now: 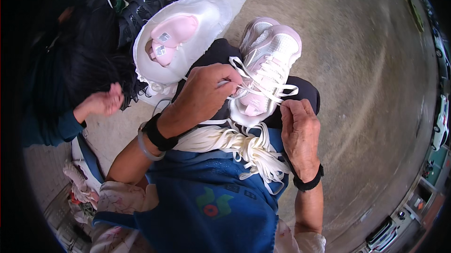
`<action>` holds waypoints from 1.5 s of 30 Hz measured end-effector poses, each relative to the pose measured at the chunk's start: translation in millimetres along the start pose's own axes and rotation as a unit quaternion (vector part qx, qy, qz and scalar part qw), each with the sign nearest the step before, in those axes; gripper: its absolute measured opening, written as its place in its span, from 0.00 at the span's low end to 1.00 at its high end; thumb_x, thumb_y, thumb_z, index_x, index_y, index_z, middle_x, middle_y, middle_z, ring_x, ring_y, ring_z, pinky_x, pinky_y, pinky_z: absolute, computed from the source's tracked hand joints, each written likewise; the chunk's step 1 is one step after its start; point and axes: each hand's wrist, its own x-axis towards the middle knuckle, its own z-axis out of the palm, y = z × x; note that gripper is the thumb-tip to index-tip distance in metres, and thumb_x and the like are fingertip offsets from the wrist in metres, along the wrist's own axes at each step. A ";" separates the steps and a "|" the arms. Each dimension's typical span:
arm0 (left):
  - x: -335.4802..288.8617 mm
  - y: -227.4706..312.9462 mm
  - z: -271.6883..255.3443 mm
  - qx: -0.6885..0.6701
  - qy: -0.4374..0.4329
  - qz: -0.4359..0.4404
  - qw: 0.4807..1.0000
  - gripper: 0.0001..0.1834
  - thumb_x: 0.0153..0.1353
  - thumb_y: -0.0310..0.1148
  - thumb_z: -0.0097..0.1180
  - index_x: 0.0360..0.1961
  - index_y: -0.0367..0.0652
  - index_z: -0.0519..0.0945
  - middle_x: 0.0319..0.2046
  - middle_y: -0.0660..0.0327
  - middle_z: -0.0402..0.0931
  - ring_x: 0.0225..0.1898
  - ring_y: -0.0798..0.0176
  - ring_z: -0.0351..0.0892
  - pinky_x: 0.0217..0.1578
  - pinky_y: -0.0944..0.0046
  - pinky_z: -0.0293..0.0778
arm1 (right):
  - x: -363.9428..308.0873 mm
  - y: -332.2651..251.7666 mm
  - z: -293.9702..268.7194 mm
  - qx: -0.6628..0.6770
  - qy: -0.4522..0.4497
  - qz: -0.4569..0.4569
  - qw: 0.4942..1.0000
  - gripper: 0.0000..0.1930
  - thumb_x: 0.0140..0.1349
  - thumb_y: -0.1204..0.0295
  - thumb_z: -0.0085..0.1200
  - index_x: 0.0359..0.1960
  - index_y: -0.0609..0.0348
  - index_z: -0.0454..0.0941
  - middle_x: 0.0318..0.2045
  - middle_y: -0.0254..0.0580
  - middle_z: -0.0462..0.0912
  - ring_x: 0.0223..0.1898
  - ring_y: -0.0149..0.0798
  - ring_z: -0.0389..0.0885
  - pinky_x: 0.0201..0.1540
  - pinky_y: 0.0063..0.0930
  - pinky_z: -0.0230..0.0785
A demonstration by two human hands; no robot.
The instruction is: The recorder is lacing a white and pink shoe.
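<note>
A white and pink sneaker rests on my lap, toe pointing away from me, with a second sneaker partly hidden beside it. White shoelace runs through its upper eyelets and hangs in loose loops over the pink tongue. At the left side of the shoe opening, my left hand pinches the lace between thumb and fingers. On the other side my right hand is closed on the lace near its heel end. A thick bundle of cream-white laces lies across my blue apron, just below the shoe.
At the upper left stands a white bag holding pink shoe pieces. Several black shoes are piled behind it. A co-worker's hand and dark sleeve are close on my left. Concrete floor stretches to parked vehicles at the right.
</note>
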 end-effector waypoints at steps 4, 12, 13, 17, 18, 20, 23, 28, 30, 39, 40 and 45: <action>1.9 2.4 2.7 -0.034 0.010 -0.010 0.999 0.05 0.58 0.21 0.55 0.35 0.32 0.79 0.30 0.57 0.80 0.32 0.68 0.79 0.37 0.67 0.75 | 1.7 1.8 -1.2 -0.001 -0.016 -0.004 1.000 0.01 0.62 0.78 0.55 0.33 0.63 0.78 0.25 0.47 0.75 0.23 0.48 0.78 0.26 0.38 0.70; 9.0 8.7 -4.6 0.060 0.011 0.051 0.997 0.02 0.56 0.20 0.55 0.31 0.33 0.77 0.26 0.55 0.80 0.30 0.61 0.82 0.32 0.65 0.75 | 10.9 -9.6 -2.4 -0.084 -0.051 -0.044 0.994 0.02 0.60 0.81 0.55 0.34 0.62 0.77 0.26 0.47 0.76 0.25 0.49 0.78 0.28 0.38 0.70; 10.3 8.4 -4.6 0.059 0.011 0.052 0.997 0.02 0.56 0.20 0.55 0.31 0.33 0.77 0.26 0.55 0.80 0.30 0.61 0.82 0.32 0.65 0.75 | 11.9 -9.2 -2.7 -0.097 -0.064 -0.054 0.992 0.02 0.60 0.81 0.55 0.34 0.62 0.76 0.27 0.47 0.76 0.25 0.49 0.78 0.28 0.39 0.70; 14.0 6.7 -5.3 0.057 0.016 0.053 0.997 0.01 0.56 0.20 0.55 0.30 0.33 0.77 0.26 0.54 0.80 0.29 0.60 0.83 0.32 0.64 0.76 | 12.1 -4.4 -2.3 -0.066 -0.051 -0.045 0.995 0.02 0.59 0.81 0.55 0.33 0.63 0.77 0.28 0.48 0.78 0.26 0.49 0.78 0.29 0.38 0.70; 14.6 6.1 -5.6 0.050 0.023 0.050 0.997 0.01 0.56 0.20 0.55 0.30 0.33 0.77 0.26 0.54 0.80 0.30 0.61 0.83 0.33 0.64 0.76 | 12.3 -0.9 -2.9 -0.016 -0.048 -0.030 0.998 0.02 0.59 0.80 0.56 0.33 0.64 0.78 0.27 0.48 0.78 0.26 0.49 0.78 0.30 0.37 0.70; 15.3 4.2 -5.8 0.043 0.021 0.040 0.998 0.01 0.56 0.20 0.56 0.30 0.33 0.77 0.26 0.55 0.80 0.30 0.62 0.83 0.34 0.64 0.77 | 13.1 0.4 -4.8 0.033 -0.045 -0.016 0.998 0.02 0.59 0.80 0.56 0.33 0.65 0.78 0.27 0.49 0.78 0.27 0.49 0.78 0.30 0.36 0.70; 15.7 0.3 -3.2 0.019 0.017 0.013 1.000 0.02 0.57 0.21 0.57 0.31 0.33 0.77 0.27 0.55 0.81 0.32 0.64 0.82 0.36 0.65 0.77 | 13.0 -1.0 -5.1 0.051 -0.049 0.018 0.997 0.01 0.58 0.80 0.57 0.31 0.66 0.79 0.26 0.52 0.78 0.26 0.51 0.79 0.30 0.40 0.71; 14.3 -0.5 -0.4 0.001 0.033 -0.015 0.999 0.03 0.57 0.22 0.58 0.32 0.33 0.78 0.28 0.58 0.81 0.33 0.67 0.81 0.38 0.67 0.77 | 9.5 -4.2 -3.1 0.039 -0.037 0.017 0.998 0.02 0.60 0.80 0.56 0.34 0.67 0.79 0.26 0.50 0.77 0.26 0.47 0.77 0.30 0.34 0.68; 13.6 -0.1 -0.7 -0.042 0.023 -0.089 0.995 0.03 0.57 0.22 0.59 0.31 0.34 0.77 0.29 0.60 0.80 0.34 0.70 0.80 0.39 0.68 0.77 | 9.2 -7.5 -5.3 0.021 -0.050 0.018 0.998 0.02 0.60 0.80 0.56 0.33 0.66 0.79 0.26 0.50 0.77 0.26 0.46 0.77 0.30 0.34 0.68; 12.5 -4.8 6.9 -0.079 0.059 -0.081 0.992 0.05 0.57 0.22 0.60 0.30 0.35 0.75 0.29 0.61 0.79 0.34 0.71 0.79 0.38 0.68 0.77 | 17.4 1.2 -4.6 0.019 -0.074 -0.033 0.997 0.01 0.60 0.79 0.56 0.32 0.64 0.78 0.28 0.49 0.78 0.27 0.52 0.80 0.28 0.38 0.72; 11.4 -4.3 8.0 -0.079 0.060 -0.082 0.992 0.05 0.57 0.22 0.60 0.30 0.35 0.75 0.29 0.61 0.79 0.34 0.71 0.79 0.38 0.68 0.77 | 16.5 1.2 -4.7 0.024 -0.073 -0.022 0.997 0.02 0.60 0.79 0.56 0.33 0.64 0.78 0.28 0.49 0.78 0.27 0.52 0.80 0.29 0.38 0.72; 7.3 0.6 8.8 -0.008 0.072 -0.010 0.997 0.04 0.57 0.20 0.58 0.30 0.35 0.74 0.29 0.53 0.80 0.32 0.59 0.83 0.35 0.63 0.77 | 14.6 -9.6 -2.5 0.003 -0.060 -0.010 0.998 0.01 0.60 0.79 0.56 0.32 0.64 0.77 0.27 0.49 0.78 0.27 0.51 0.81 0.29 0.39 0.72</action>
